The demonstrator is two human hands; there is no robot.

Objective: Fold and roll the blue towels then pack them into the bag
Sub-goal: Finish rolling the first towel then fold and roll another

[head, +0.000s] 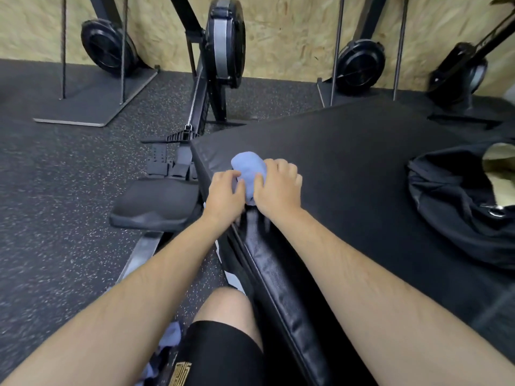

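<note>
Mid-roll on one blue towel [248, 168], sitting near the left edge of the black padded surface [348, 151] and wound into a fat bundle. Left hand [227, 188] curled against the near-left side of the roll, right hand [276, 188] clamped over the right side, fingers [281, 165] bent round the cloth, thumb pressed into it. Both grasping the towel, neither released. Judging by bulk, close to fully rolled, with just a short tail visible at the near end between the wrists. Next up: tuck that tail, hold the squeeze to prevent unwinding, then lift and carry right to the black bag [451, 201], lying well apart on the same surface, mouth slumped open with pale lining showing. Probably calls for the other hand to hold the mouth open, given the soft, collapsed fabric. Cannot tell whether any towels are inside yet. More blue cloth [170, 337] down on the floor beside the knee, apparently loose, so likely more rounds to go. Worth minding the edge: roll close to the drop toward the rower seat [156, 204].
</note>
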